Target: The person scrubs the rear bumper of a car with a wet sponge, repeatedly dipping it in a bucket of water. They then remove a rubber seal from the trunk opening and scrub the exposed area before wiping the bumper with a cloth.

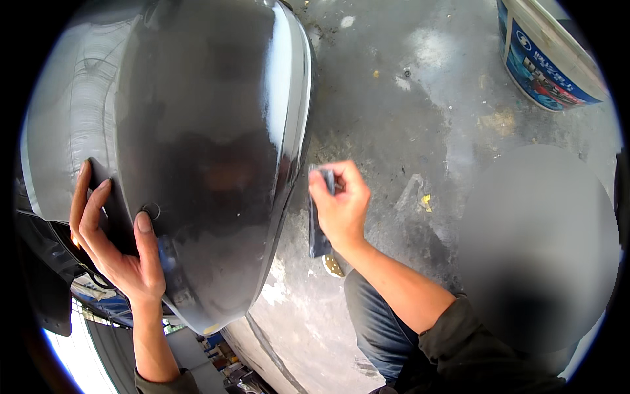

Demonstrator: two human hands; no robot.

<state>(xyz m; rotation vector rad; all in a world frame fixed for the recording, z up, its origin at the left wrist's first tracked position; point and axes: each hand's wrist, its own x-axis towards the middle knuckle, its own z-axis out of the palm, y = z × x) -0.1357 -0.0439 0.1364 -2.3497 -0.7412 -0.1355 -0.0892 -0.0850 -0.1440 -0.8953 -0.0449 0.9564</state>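
Up against the left of the view: a large glossy black curved vehicle body panel (210,151), standing on its edge over the concrete floor (407,111).
Panel surface: dark and shiny across most of its face; duller grey scuffed streaks show on its far left flank, and a pale worn patch sits low by the thumb.
Progress: judging by that mix, the rubbing-down looks partly done, with much of the gloss untouched.
Left hand (115,243): spread wide and flat, fingers splayed on the panel's left side, thumb pointing up near a small ring-shaped mark; it grips nothing and only braces the panel.
Right hand (341,203): closed, pinching a folded dark grey abrasive sheet (318,226) between thumb and fingers, held just beside the panel's right edge; contact with it cannot be told.
Beyond: blue and white plastic bucket (545,59) well apart, at top right.
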